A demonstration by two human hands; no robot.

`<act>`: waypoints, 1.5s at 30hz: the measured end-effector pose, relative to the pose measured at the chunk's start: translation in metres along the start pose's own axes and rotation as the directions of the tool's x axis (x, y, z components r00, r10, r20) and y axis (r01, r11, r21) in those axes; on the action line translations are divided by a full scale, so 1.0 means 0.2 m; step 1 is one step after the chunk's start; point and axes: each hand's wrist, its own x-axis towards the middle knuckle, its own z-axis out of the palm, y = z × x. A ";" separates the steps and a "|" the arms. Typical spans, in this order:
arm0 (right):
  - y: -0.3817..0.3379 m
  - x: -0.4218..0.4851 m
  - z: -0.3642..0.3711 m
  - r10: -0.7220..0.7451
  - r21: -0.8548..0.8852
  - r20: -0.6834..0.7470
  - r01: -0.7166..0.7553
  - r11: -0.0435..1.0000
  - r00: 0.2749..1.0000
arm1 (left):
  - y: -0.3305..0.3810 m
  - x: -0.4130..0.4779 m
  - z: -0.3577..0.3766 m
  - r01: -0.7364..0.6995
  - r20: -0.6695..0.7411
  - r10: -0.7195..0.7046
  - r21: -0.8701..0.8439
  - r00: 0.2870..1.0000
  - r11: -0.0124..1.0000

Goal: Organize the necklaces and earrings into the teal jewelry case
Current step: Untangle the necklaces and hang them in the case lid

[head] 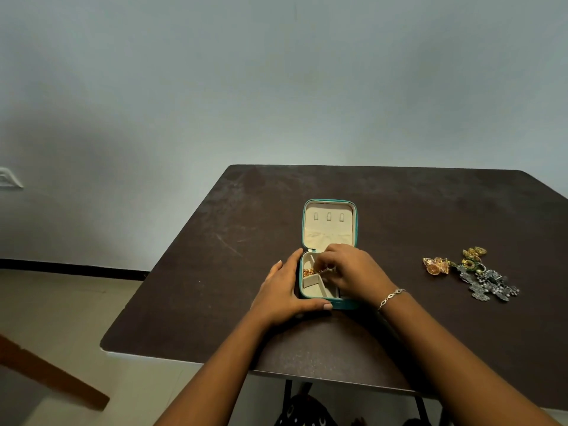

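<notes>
Two bare forearms reach up from the bottom edge of the frame to the teal jewelry case (327,233), which lies open just left of centre on the dark table (399,210), its lid laid flat away from the person. The cream lining of the lid shows three small hooks (329,216) with nothing hanging from them. The left hand (284,292) braces the tray, fingers straight along its left wall and thumb laid along the front edge. The right hand (353,272), a silver bracelet (392,296) at its wrist, curls down into the tray and seems to pinch a gold chain (309,271) whose bunched links sit in the upper left compartment. The other compartments look bare, though the hand hides the right part of the tray. Well apart, at the right of the frame, a loose heap of jewellery (473,273) waits on the table, gold pieces toward the case and dark silver ones beyond. By this look the task is only begun: one chain going in, nearly everything else to sort.
</notes>
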 end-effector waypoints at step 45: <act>-0.06 0.07 -0.46 0.264 0.897 -0.037 -0.084 0.433 0.964 | 0.24 0.13 -0.20 -0.252 -0.295 0.099 -0.547 0.950 0.798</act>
